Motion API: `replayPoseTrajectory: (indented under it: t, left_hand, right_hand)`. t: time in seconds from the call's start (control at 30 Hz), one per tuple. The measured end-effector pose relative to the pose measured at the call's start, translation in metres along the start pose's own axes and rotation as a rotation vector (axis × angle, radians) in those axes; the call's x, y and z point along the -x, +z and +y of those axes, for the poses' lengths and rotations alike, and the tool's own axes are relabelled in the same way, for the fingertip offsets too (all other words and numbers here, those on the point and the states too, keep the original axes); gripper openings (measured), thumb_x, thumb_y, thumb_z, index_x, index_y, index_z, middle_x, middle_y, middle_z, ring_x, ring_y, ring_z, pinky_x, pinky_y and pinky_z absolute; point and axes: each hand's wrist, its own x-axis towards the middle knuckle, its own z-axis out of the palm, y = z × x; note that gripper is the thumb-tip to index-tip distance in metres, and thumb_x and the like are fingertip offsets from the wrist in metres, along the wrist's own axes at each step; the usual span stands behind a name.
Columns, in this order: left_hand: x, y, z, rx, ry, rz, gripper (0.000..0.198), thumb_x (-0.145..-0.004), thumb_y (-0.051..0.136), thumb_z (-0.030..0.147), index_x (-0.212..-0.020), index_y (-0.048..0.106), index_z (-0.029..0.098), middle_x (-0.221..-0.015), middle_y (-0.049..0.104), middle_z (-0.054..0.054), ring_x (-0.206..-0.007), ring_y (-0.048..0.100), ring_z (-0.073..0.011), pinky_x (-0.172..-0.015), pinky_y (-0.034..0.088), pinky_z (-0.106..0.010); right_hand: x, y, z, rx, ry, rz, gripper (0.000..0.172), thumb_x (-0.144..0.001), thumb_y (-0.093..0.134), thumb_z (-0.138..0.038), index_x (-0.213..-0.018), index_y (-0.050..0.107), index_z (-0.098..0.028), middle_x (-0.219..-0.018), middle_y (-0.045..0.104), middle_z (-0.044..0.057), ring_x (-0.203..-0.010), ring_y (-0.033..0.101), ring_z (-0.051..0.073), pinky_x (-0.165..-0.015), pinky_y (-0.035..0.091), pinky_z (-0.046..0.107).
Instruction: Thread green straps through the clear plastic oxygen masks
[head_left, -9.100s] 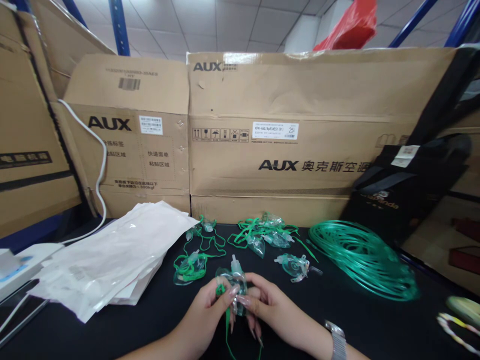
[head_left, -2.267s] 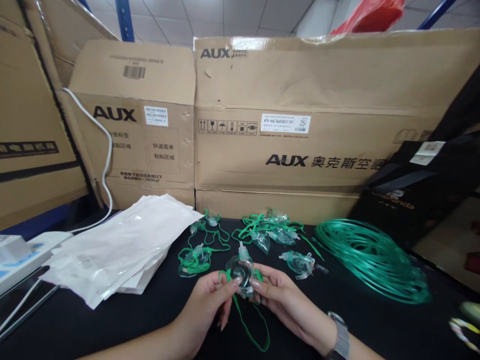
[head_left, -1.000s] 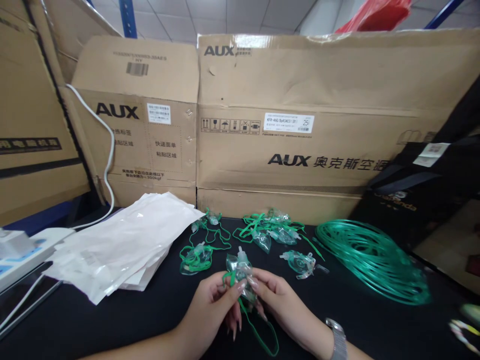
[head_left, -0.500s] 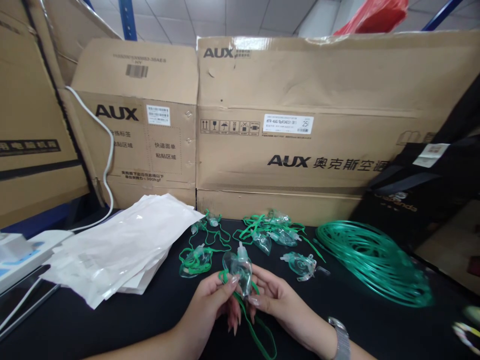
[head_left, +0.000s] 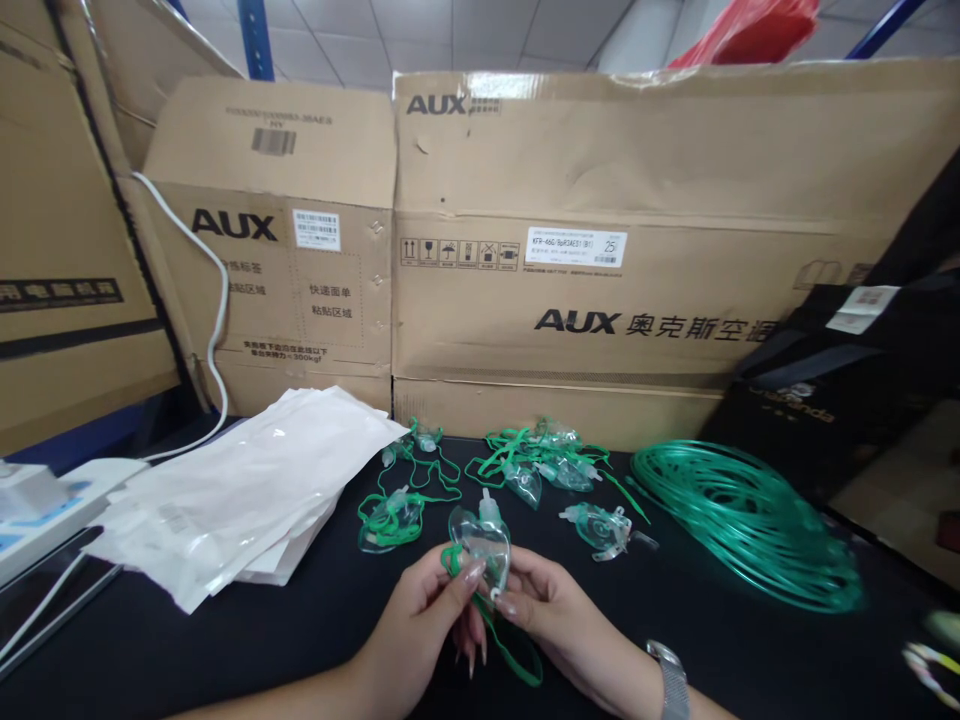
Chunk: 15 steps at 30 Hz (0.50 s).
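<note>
Both hands hold one clear green oxygen mask [head_left: 484, 540] above the black table, its pale connector pointing up and away. My left hand [head_left: 435, 605] pinches the mask's left edge, thumb on top, by the knotted green elastic strap [head_left: 517, 660]. With thumb and fingers, my right hand [head_left: 544, 610] grips the lower right edge near a small white tab. The strap hangs in a loop below the hands; parts of it are hidden behind the fingers. Close beyond my left hand lies another mask [head_left: 391, 520] wrapped in its strap. A strapless-looking mask [head_left: 601, 528] lies to the right.
A pile of masks with green straps [head_left: 551, 460] lies at the back. Coiled green tubing [head_left: 750, 520] is at right, beside a black bag [head_left: 840, 370]. White plastic bags [head_left: 255, 490] and a power strip [head_left: 67, 510] are at left. Cardboard boxes [head_left: 600, 200] stand behind.
The mask has turned slightly and shifted a little right in my hands. The strap's hanging loop has drawn up shorter, and my right hand has moved slightly left.
</note>
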Motion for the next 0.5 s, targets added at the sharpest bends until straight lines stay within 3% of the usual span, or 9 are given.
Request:
replayPoseTrajectory:
  t: [0.3,0.5]
  left_hand:
    - [0.0003,0.0008,-0.0023,-0.023,0.019,0.029,0.030,-0.075,0.053,0.045,-0.074,0.053,0.015,-0.046,0.055,0.003,-0.039,0.046,-0.0083,-0.042,0.037,-0.019]
    - [0.0074,0.0010,-0.0045,-0.056,-0.013,-0.029,0.028,-0.075,0.054,0.044,-0.075,0.052,0.016,-0.045,0.054,0.004,-0.039,0.047,-0.0084,-0.041,0.038,-0.019]
  right_hand:
    - [0.0017,0.0048,-0.0036,-0.149,0.017,0.059,0.031,-0.070,0.067,-0.022,-0.100,0.060,-0.018,-0.083,0.060,0.002,-0.074,0.054,0.011,-0.072,0.041,0.025]
    - [0.0018,0.0014,-0.0026,-0.136,0.041,0.047,0.028,-0.067,0.069,-0.023,-0.093,0.062,-0.017,-0.083,0.061,0.003,-0.074,0.055,0.013,-0.072,0.041,0.027]
